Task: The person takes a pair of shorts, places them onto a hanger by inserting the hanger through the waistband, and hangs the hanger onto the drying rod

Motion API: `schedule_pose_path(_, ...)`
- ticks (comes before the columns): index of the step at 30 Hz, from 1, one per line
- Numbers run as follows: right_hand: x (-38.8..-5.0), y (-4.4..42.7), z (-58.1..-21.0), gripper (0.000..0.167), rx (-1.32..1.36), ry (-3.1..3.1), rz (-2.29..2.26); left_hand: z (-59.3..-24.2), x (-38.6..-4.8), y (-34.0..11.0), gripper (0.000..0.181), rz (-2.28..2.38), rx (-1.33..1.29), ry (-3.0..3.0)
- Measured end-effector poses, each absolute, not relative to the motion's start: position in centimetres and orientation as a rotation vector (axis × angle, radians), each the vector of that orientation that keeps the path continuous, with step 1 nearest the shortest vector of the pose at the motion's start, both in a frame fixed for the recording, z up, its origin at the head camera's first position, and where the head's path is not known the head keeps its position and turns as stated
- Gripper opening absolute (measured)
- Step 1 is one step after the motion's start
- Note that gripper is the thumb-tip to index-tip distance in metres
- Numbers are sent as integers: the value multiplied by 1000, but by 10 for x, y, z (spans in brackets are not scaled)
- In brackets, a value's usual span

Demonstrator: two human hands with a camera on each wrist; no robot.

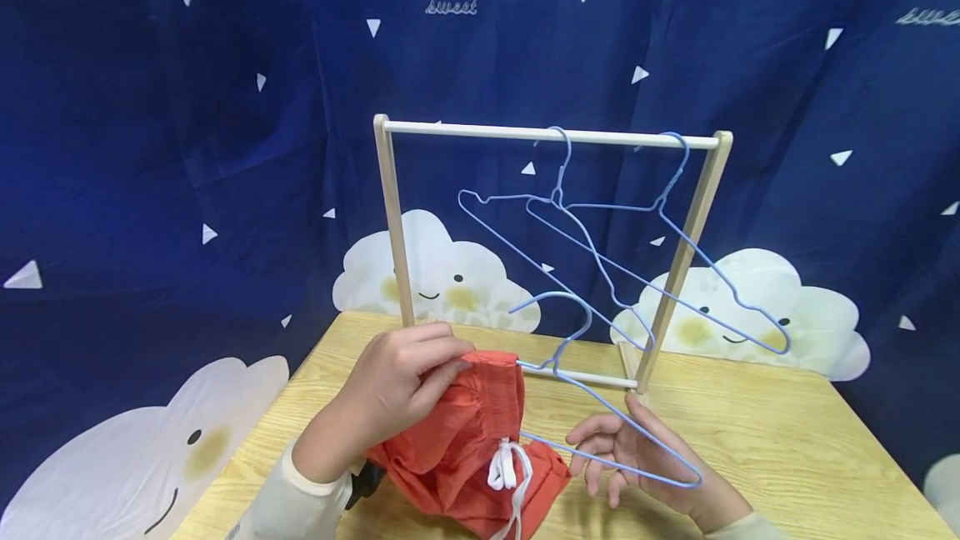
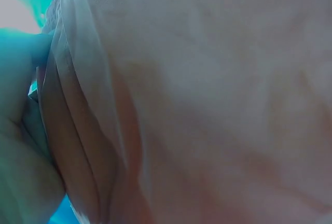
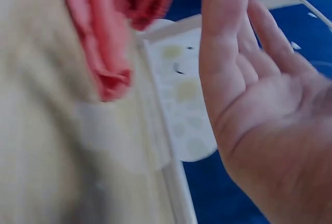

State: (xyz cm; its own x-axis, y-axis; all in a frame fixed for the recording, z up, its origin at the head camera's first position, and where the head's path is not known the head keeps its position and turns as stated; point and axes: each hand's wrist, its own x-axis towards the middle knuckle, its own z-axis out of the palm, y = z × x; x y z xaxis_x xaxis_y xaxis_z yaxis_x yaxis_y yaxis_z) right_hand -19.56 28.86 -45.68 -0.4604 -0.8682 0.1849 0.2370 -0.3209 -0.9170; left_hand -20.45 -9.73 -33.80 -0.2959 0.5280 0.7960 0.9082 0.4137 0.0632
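In the head view, the left hand (image 1: pixel 408 373) pinches the waistband of red shorts (image 1: pixel 480 415) with a white drawstring (image 1: pixel 506 469). A blue hanger (image 1: pixel 622 411) has its left part inside the waist opening; its hook and right part stick out. The right hand (image 1: pixel 637 457) is beside the hanger's right end, fingers apart and slightly bent; whether it touches the wire cannot be told. Fabric (image 2: pixel 207 94) fills most of the left wrist view, with the left hand (image 2: pixel 26 130) at its edge. In the right wrist view the right hand (image 3: pixel 264 89) holds nothing, near the red shorts (image 3: pixel 104 42).
A rack with a white top bar (image 1: pixel 465 131) and wooden posts stands on the wooden table (image 1: pixel 772 432). Two blue hangers (image 1: pixel 525 257) (image 1: pixel 712 261) hang from its bar towards the right. A dark blue curtain (image 1: pixel 187 107) with clouds hangs behind.
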Motion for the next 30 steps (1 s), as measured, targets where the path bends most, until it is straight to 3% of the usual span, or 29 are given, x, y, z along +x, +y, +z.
schedule_pose_path(6,-183,254,-469,42,-807,1549,-1890,-337,-202,-95,19,-697,-1224,-1950)
schedule_pose_path(11,-166,230,-477,47,-840,1976,-1771,-337,-201,-93,19,-713,-1231,-1946)
schedule_pose_path(18,-156,199,-487,48,-1184,2515,-1518,-337,-199,-89,19,-704,-1267,-1924)
schedule_pose_path(30,-157,198,-491,40,-1134,2695,-1281,-334,-195,-90,24,-729,-1278,-1867)
